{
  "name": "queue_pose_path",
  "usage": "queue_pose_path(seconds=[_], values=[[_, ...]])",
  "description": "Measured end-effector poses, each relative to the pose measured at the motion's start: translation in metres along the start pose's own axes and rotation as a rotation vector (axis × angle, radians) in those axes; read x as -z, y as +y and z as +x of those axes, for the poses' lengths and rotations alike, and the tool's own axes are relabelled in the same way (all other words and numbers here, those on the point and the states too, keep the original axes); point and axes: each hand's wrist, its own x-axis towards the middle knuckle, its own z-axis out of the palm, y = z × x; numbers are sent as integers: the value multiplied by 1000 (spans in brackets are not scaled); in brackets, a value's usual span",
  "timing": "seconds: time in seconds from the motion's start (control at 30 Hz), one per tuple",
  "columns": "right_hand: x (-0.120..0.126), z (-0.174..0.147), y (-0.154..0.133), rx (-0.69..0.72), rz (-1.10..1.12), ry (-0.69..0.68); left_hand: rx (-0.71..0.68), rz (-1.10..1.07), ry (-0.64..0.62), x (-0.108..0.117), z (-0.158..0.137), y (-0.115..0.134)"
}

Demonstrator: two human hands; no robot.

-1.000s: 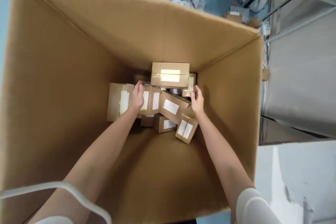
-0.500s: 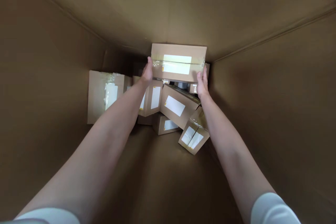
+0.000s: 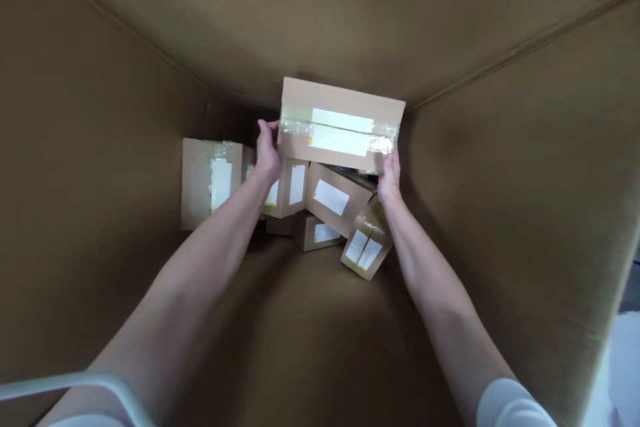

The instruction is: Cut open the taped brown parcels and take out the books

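Between my two hands is a taped cardboard box (image 3: 300,97) with a white label across its seam, tilted down to the right. My left hand (image 3: 268,152) presses against its left end, thumb pointing up. At the lower right corner, my right hand (image 3: 390,173) grips the other end, its fingers partly hidden behind the box. Just under it lies another labelled box (image 3: 320,210), set at a slant. A smaller taped box (image 3: 367,257) with a split label rests below my right hand.
Tall cardboard walls (image 3: 525,167) of a large carton surround everything. More parcels sit on its floor: a box (image 3: 195,183) at the left, an upright box (image 3: 284,197), and a low box (image 3: 310,237). A pale strap or cord (image 3: 65,380) crosses the lower left.
The held box has come nearer and tipped down to the right. My hands have moved slightly apart in view. The carton's right edge and a pale strap now show.
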Motion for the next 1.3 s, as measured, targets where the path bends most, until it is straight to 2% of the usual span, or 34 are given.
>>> queue_pose_path(seconds=[0.1,0.23,0.4,0.57,0.67,0.83,1.0,1.1,1.2,1.3], values=[[7,-12,-19,72,-27,10,38,-65,9,3,-9,19],[16,-33,-48,130,-42,-3,66,-36,10,10,-29,47],[24,-71,-80,68,2,-39,132,-42,7,23,-70,85],[29,-108,-106,0,160,-87,223,11,-93,41,-113,118],[33,-135,-130,-22,130,-100,279,26,-106,48,-140,144],[53,-195,-199,-15,140,-87,337,44,-120,51,-191,219],[83,-261,-279,-6,296,-25,322,71,-208,50,-246,309],[99,-298,-315,15,391,11,338,77,-275,48,-277,355],[112,-333,-338,16,433,61,319,55,-399,44,-307,387],[122,-363,-348,-13,433,127,319,19,-498,40,-330,401]])
